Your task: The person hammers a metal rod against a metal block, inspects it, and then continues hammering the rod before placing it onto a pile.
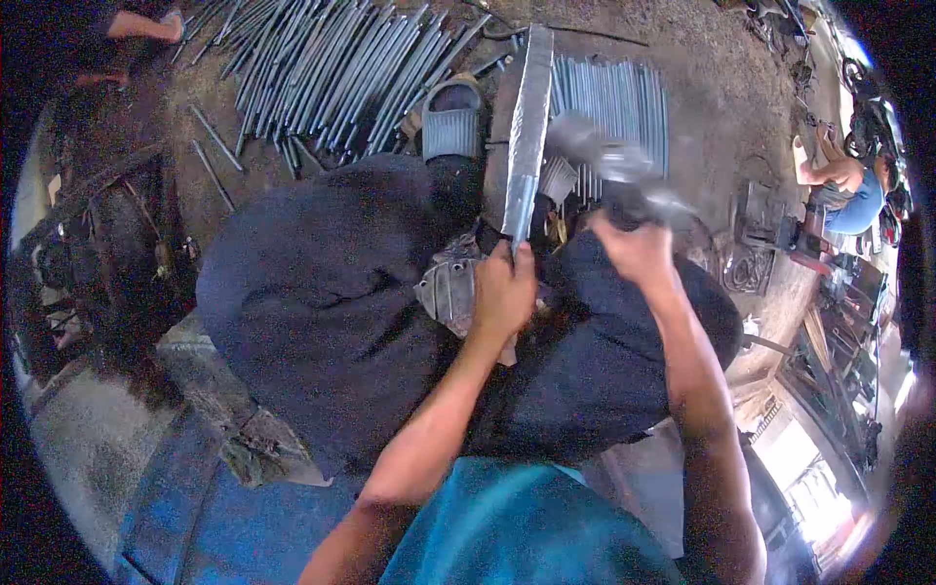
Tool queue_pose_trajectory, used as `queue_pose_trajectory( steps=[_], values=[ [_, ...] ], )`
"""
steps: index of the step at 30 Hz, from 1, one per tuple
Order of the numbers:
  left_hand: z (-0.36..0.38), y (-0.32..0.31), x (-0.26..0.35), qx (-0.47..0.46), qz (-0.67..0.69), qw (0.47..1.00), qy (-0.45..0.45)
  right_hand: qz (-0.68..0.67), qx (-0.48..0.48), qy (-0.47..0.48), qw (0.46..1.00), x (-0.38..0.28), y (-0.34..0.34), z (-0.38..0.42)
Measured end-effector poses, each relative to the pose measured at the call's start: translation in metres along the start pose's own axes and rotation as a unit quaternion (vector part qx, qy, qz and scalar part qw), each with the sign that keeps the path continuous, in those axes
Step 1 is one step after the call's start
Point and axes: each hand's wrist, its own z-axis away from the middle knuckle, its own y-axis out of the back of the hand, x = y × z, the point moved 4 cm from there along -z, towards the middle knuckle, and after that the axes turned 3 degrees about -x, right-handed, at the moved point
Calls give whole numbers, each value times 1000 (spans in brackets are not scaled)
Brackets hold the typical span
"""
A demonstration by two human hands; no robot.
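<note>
Left hand (pixel 502 292) fingers curled tight around near end of long flat metal bar (pixel 529 117). Right hand (pixel 639 249) fisted on blurred hammer-like tool (pixel 614 166), raised just right of bar. Bar grey, scuffed, ran away between knees toward rod pile (pixel 341 68) on dirt floor.

Grey metal bar (pixel 527 127); silver-grey rods (pixel 341 68); black trousers (pixel 322 292); teal shirt (pixel 526 526).
</note>
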Motion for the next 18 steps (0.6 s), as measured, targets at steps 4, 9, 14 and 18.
queue_pose_trajectory(
  steps=[4, 9, 14, 18],
  values=[
    [6, 4, 15, 0, -56, 998, -24, 162, -132, -97, 973, 3, -14, -18],
    [1, 1, 7, 31, -10, 999, -14, 73, -58, -88, 992, -21, 4, -29],
    [3, 5, 11, 33, -21, 999, -32, 46, -158, -23, 986, -26, 10, -7],
    [2, 5, 16, 35, -10, 999, -22, 106, -160, -111, 975, 12, -35, -9]
  ],
)
